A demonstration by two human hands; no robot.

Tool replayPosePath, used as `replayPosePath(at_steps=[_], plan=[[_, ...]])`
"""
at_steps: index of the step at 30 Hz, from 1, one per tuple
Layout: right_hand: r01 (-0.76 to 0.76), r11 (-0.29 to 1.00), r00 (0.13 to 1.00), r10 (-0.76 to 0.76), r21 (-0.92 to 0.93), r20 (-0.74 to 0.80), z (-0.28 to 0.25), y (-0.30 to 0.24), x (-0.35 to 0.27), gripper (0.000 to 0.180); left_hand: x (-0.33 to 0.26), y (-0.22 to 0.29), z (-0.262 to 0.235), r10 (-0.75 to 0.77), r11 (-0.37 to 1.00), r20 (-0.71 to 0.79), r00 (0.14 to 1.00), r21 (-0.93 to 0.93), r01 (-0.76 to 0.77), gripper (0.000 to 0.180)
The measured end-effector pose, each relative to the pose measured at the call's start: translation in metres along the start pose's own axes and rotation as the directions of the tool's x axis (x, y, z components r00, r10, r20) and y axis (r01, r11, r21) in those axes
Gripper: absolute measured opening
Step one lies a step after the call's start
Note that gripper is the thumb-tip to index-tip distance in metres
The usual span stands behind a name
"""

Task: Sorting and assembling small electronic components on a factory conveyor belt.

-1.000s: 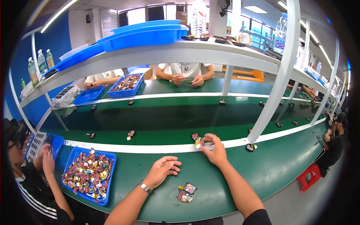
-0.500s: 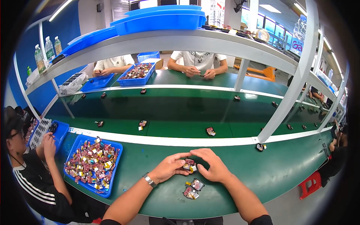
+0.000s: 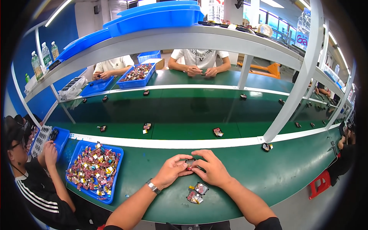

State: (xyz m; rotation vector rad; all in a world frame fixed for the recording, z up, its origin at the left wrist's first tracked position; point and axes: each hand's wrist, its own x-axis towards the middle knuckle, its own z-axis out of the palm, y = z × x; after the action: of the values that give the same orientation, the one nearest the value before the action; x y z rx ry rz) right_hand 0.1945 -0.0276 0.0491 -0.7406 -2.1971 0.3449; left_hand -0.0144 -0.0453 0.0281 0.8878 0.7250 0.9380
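Observation:
Between my hands, above the green bench, is a small black plastic housing with a grey part inside and a bit of red at its lower edge. My left hand grips its left side between thumb and fingers. From the right, my right hand closes on the same housing, its fingertips at the far edge and thumb side. Fingers cover much of the piece. Just nearer to me lie two similar assemblies, one dark with a yellow tab, the other with a red circuit board and silver part.
A blue tray heaped with red circuit boards stands left, beside a seated co-worker. Beyond the white rail, a green conveyor carries scattered assemblies. A white post rises at right; another assembly lies near its foot.
My right hand has come in from an arched position onto the housing, whose red board and yellow-white part are now mostly hidden. The view has shifted slightly; assemblies on the conveyor appear a little further right.

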Motion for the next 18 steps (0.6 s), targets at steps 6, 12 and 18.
replayPosePath(at_steps=[6,12,18], plan=[[-0.009,1.0,1.0,0.009,0.019,0.028,0.0045,0.0042,-0.0001,0.014,0.001,-0.0012,-0.0017,0.0,0.999,0.004,1.0,0.042,0.0,0.033],[-0.085,0.993,0.996,0.082,0.084,0.039,0.0045,0.0028,-0.0015,0.01,-0.0008,-0.0026,-0.0071,0.031,0.998,0.117,0.993,0.055,-0.038,0.038],[-0.138,0.983,0.989,0.13,0.122,0.069,0.0023,0.001,-0.0026,0.008,-0.0015,0.0006,-0.0005,0.014,0.997,0.119,0.993,0.074,-0.023,0.038]])
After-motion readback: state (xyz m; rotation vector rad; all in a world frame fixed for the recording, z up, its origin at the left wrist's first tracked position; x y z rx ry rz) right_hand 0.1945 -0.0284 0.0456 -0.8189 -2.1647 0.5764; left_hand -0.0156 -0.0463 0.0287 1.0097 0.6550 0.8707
